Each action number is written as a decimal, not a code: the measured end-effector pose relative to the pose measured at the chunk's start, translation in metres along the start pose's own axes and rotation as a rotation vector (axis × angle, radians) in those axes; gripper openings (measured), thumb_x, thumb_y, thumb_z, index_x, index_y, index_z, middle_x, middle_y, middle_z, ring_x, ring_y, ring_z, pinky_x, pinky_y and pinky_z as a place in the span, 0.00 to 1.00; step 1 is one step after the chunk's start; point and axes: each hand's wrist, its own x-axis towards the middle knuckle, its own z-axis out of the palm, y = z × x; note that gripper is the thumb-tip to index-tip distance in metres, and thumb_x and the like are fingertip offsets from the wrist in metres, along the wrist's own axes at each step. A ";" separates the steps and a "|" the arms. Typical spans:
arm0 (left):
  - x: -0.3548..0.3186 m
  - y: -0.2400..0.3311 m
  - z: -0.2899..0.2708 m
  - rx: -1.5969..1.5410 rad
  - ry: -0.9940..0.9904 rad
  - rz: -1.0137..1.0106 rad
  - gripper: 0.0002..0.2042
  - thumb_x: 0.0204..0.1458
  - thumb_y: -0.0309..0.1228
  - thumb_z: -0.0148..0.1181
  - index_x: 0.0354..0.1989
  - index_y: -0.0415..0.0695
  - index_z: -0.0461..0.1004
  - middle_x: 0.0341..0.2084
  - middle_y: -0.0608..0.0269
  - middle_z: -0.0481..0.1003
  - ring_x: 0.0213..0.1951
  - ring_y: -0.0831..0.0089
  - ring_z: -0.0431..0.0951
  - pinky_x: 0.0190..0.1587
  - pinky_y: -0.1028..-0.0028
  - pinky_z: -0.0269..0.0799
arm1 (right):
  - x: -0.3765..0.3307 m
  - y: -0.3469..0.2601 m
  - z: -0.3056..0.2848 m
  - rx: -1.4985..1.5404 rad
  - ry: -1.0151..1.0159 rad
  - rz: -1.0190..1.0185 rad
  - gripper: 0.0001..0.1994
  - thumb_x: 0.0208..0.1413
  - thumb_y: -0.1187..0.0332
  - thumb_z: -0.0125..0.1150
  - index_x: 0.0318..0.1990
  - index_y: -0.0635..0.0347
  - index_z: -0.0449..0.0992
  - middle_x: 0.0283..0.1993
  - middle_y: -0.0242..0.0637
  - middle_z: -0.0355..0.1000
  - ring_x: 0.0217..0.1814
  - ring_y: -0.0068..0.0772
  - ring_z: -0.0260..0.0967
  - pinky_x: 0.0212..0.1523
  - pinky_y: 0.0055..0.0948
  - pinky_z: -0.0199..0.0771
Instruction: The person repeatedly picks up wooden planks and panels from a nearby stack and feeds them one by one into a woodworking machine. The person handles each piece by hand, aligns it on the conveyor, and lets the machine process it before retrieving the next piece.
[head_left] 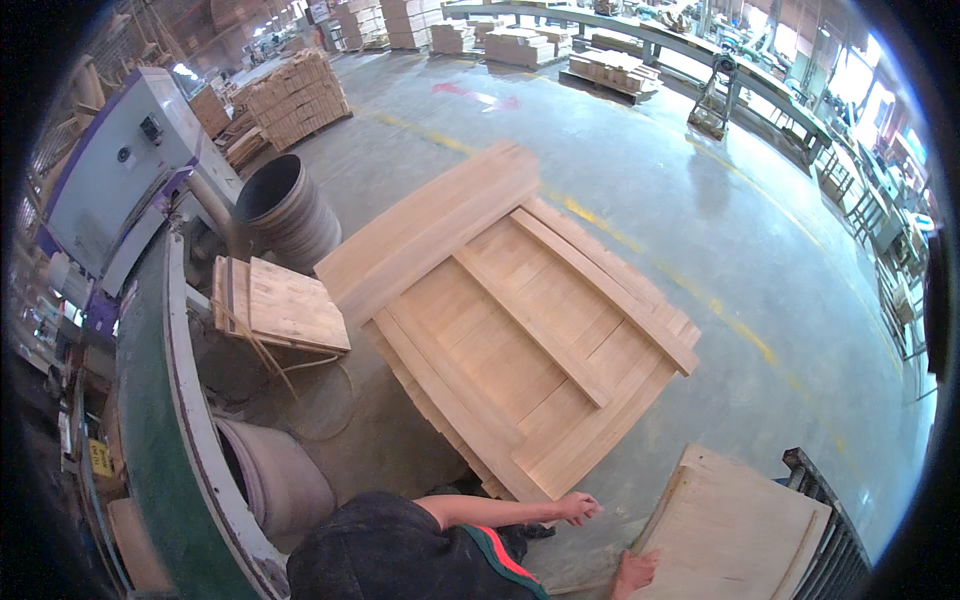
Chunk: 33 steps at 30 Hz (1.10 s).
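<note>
My left hand [578, 508] is held out just off the near corner of a stack of pale wooden panels [490, 385]. Its fingers are loosely bent and nothing shows in them. Lower down, my right hand [635, 573] grips the left edge of a flat wooden panel [735, 530] at the lower right. Part of that hand is cut off by the picture's lower edge. Across the far left end of the stack lies a wide board [435, 230]. Narrow strips [530, 325] run along the top panel.
A green-belted machine [155, 420] runs along my left, with a grey-and-purple housing [130, 170] behind. Beside it are a dark drum [290, 210], a second barrel [275, 475] and leaning plywood sheets [285, 305]. A black metal rack [830, 510] borders the right panel. Timber stacks [295, 95] stand farther off.
</note>
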 end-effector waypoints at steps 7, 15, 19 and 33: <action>0.011 0.028 0.052 -0.249 -0.247 0.048 0.31 0.52 0.50 0.58 0.60 0.45 0.61 0.48 0.60 0.70 0.42 0.67 0.74 0.42 0.67 0.72 | -0.040 -0.030 -0.181 0.210 -0.539 0.036 0.43 0.42 0.34 0.58 0.56 0.62 0.69 0.47 0.52 0.73 0.47 0.55 0.72 0.48 0.48 0.71; -0.059 0.113 0.125 -0.205 -0.078 0.119 0.37 0.41 0.50 0.68 0.55 0.39 0.64 0.47 0.54 0.71 0.47 0.63 0.73 0.46 0.62 0.69 | -0.092 0.039 -0.208 0.135 -0.393 -0.018 0.40 0.34 0.45 0.68 0.53 0.62 0.64 0.46 0.52 0.68 0.46 0.57 0.67 0.45 0.50 0.68; -0.043 0.081 0.147 -0.135 0.203 0.091 0.31 0.36 0.44 0.70 0.46 0.34 0.72 0.39 0.53 0.76 0.41 0.64 0.77 0.44 0.67 0.71 | -0.101 0.039 -0.225 0.234 -0.270 0.053 0.31 0.20 0.57 0.77 0.34 0.59 0.67 0.33 0.42 0.68 0.39 0.50 0.68 0.36 0.45 0.69; -0.065 0.050 0.187 -0.083 0.297 0.077 0.32 0.33 0.40 0.71 0.46 0.29 0.71 0.42 0.49 0.75 0.43 0.63 0.77 0.45 0.68 0.72 | -0.229 -0.025 -0.122 1.053 0.523 1.320 0.31 0.45 0.50 0.69 0.47 0.66 0.66 0.41 0.43 0.67 0.47 0.44 0.65 0.49 0.42 0.66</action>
